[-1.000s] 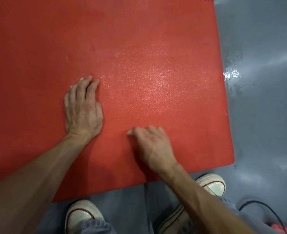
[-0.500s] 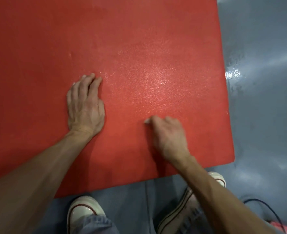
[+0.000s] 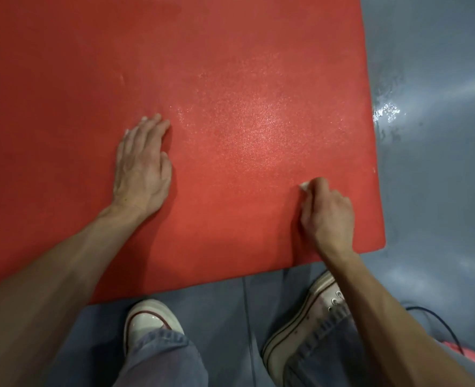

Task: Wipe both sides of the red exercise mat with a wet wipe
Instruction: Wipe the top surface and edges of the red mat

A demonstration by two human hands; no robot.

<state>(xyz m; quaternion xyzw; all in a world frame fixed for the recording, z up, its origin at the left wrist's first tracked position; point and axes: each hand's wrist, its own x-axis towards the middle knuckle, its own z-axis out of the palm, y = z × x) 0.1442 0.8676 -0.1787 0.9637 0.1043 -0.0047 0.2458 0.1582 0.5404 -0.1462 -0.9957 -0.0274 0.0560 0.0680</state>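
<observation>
The red exercise mat (image 3: 230, 65) lies flat on the grey floor and fills most of the view; a damp sheen shows near its middle. My left hand (image 3: 142, 166) lies flat on the mat with straight fingers, pressing it down. My right hand (image 3: 328, 213) sits near the mat's right front corner, fingers curled over a white wet wipe (image 3: 304, 187). Only a small corner of the wipe pokes out by the fingertips; the rest is hidden under the hand.
Grey glossy floor (image 3: 440, 191) runs along the mat's right side and front, with a wet patch (image 3: 387, 111) beside the mat's right edge. My two white sneakers (image 3: 149, 319) stand at the front edge. A black cable (image 3: 437, 321) and a pink object (image 3: 473, 358) lie bottom right.
My right hand has slid the wipe to the right across the mat, from near the middle toward the right edge. The left hand has stayed pressed in place.
</observation>
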